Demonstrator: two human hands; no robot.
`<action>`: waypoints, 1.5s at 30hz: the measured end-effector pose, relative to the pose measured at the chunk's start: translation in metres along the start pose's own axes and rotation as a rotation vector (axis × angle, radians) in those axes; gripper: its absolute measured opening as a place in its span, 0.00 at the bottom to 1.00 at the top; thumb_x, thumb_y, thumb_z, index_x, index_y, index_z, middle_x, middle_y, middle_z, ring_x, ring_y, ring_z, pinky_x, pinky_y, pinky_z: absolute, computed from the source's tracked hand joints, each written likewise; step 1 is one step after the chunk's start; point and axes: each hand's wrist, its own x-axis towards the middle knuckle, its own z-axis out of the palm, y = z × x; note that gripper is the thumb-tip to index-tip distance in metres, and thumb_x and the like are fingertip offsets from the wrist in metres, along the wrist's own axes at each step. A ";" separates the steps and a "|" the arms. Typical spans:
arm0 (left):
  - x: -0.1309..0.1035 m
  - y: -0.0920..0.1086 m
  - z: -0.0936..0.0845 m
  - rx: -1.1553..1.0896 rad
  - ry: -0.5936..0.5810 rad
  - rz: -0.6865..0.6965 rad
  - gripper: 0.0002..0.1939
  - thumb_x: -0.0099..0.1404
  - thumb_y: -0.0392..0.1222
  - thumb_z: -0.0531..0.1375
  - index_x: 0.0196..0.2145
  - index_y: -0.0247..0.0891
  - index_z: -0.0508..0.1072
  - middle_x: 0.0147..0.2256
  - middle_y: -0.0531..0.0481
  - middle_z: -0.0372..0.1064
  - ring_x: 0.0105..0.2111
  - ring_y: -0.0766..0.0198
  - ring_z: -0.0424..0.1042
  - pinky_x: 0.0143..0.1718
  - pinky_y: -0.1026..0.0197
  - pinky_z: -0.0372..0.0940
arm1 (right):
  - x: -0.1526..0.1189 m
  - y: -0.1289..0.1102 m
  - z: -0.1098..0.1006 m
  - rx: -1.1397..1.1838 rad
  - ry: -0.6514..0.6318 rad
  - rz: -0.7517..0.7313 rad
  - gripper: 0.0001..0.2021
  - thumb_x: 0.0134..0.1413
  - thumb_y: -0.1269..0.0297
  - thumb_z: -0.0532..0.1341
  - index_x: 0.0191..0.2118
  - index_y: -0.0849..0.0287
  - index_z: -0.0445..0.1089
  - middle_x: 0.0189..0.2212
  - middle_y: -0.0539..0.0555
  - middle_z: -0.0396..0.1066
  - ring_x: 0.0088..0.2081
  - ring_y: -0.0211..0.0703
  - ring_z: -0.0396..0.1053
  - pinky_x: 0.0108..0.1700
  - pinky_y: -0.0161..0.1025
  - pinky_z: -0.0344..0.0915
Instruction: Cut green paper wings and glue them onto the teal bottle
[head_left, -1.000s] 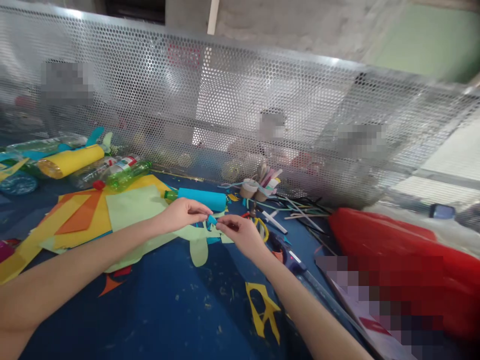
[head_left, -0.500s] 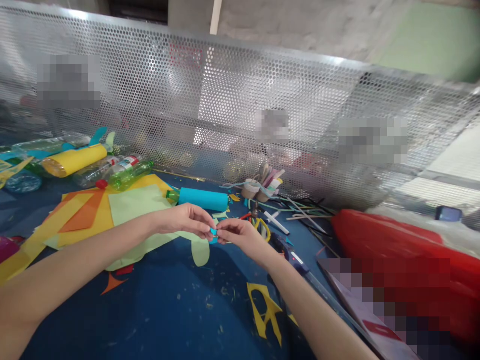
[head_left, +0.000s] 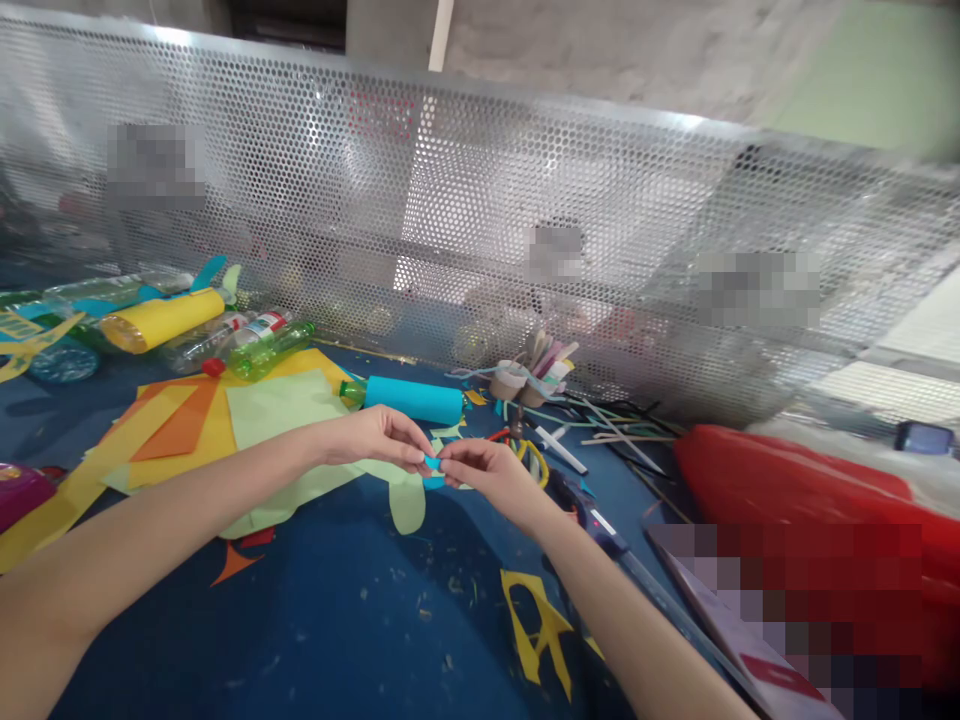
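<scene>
A small blue paper piece (head_left: pixel 433 463) is pinched between the fingertips of my left hand (head_left: pixel 386 437) and my right hand (head_left: pixel 484 470), which nearly meet above the blue table. Just behind them lies a green bottle wrapped in blue paper (head_left: pixel 414 399). Pale green paper sheets (head_left: pixel 281 405) are under and beside my left forearm, and a pale green rounded cutout (head_left: pixel 407 503) is below the hands. To the right of my right hand are yellow-handled scissors (head_left: pixel 537 462), partly hidden.
A perforated metal screen (head_left: pixel 300 200) rises behind the table. Bottles, one wrapped in yellow paper (head_left: pixel 165 320), lie at the left. Cups (head_left: pixel 510 380) with sticks stand behind. A glue gun (head_left: pixel 592 515), yellow scraps (head_left: pixel 536 625) and a red bag (head_left: pixel 787 475) are at the right.
The whole view has shifted slightly, so things appear a little further right. Both hands keep the blue paper piece between their fingertips, and slightly more of it shows.
</scene>
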 end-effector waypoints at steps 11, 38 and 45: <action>0.001 -0.001 -0.007 0.097 -0.014 0.000 0.11 0.55 0.42 0.63 0.37 0.37 0.75 0.33 0.48 0.75 0.35 0.64 0.74 0.42 0.61 0.67 | 0.000 0.000 0.003 -0.050 -0.021 -0.018 0.13 0.41 0.55 0.65 0.29 0.60 0.71 0.22 0.49 0.67 0.25 0.35 0.65 0.31 0.35 0.62; -0.048 -0.008 0.045 1.129 0.258 0.092 0.10 0.62 0.34 0.54 0.36 0.37 0.74 0.34 0.49 0.74 0.32 0.63 0.71 0.32 0.65 0.60 | -0.004 0.015 0.027 -0.496 -0.155 -0.129 0.10 0.51 0.59 0.57 0.31 0.59 0.72 0.26 0.51 0.72 0.28 0.40 0.68 0.30 0.34 0.63; -0.096 0.029 0.046 1.380 0.245 -0.196 0.07 0.59 0.40 0.56 0.28 0.38 0.74 0.26 0.50 0.70 0.26 0.64 0.67 0.24 0.64 0.53 | -0.002 0.022 0.029 -0.500 -0.176 -0.084 0.13 0.48 0.55 0.58 0.32 0.59 0.71 0.26 0.53 0.73 0.29 0.43 0.70 0.32 0.37 0.65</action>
